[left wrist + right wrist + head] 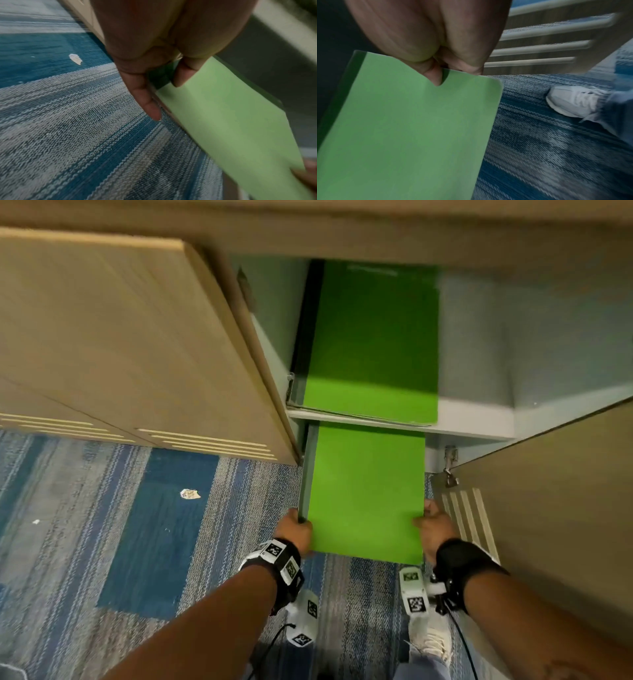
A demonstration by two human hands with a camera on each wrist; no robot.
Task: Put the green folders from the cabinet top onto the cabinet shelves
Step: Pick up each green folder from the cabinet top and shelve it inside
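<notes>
I hold a green folder (364,491) flat in front of the open cabinet, its far end under the grey shelf edge (472,421). My left hand (296,530) grips the near left corner, thumb on top (184,73) and fingers (145,100) below the folder (231,121). My right hand (433,527) pinches the near right edge, thumb (434,75) pressed on the cover (411,128). Another green folder (373,337) lies on the upper shelf atop a thin stack.
The wooden cabinet door (120,337) stands open on the left, and a slotted door (548,508) on the right. Blue striped carpet (137,542) with a paper scrap (189,494) lies below. My white shoe (573,101) stands near the right door.
</notes>
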